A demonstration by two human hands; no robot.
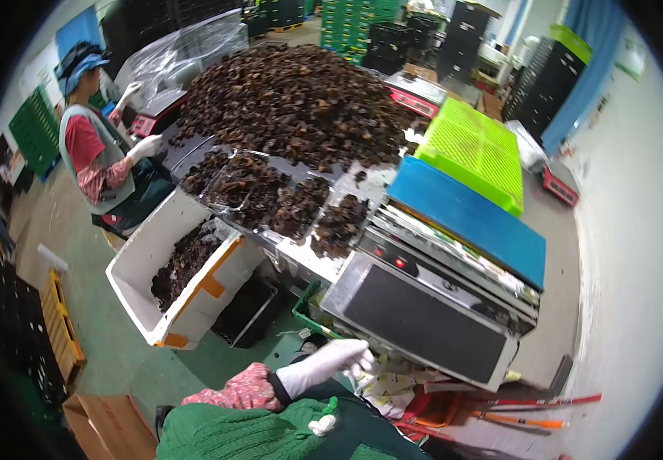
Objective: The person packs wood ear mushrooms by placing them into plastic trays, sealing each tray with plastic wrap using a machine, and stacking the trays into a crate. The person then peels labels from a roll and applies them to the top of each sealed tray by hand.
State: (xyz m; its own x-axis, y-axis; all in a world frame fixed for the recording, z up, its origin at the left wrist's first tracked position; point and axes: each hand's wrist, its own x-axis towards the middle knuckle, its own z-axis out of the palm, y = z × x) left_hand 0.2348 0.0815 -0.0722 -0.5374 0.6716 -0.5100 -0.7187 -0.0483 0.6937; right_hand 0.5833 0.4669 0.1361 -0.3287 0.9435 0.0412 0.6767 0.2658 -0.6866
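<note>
My left hand (331, 364), in a white glove with a pink floral sleeve, hangs in front of my green knitted top at the bottom centre. Its fingers are loosely bent and somewhat apart, with nothing visible in them. Just above and to its right is a grey-black machine plate (423, 322) with a red light beside it. My right hand does not show. A white foam box (136, 268) with orange tape, farther left, holds dark brown pieces. Small dark heaps (297, 207) lie on the table between the box and the machine.
A large dark pile (293, 100) covers the table's far part. At the left, a co-worker (98, 153) in white gloves faces it. A lime-green tray (477, 149) and blue board (466, 222) stand right. Red and orange handles (515, 414) lie low right; a cardboard box (109, 425) low left.
</note>
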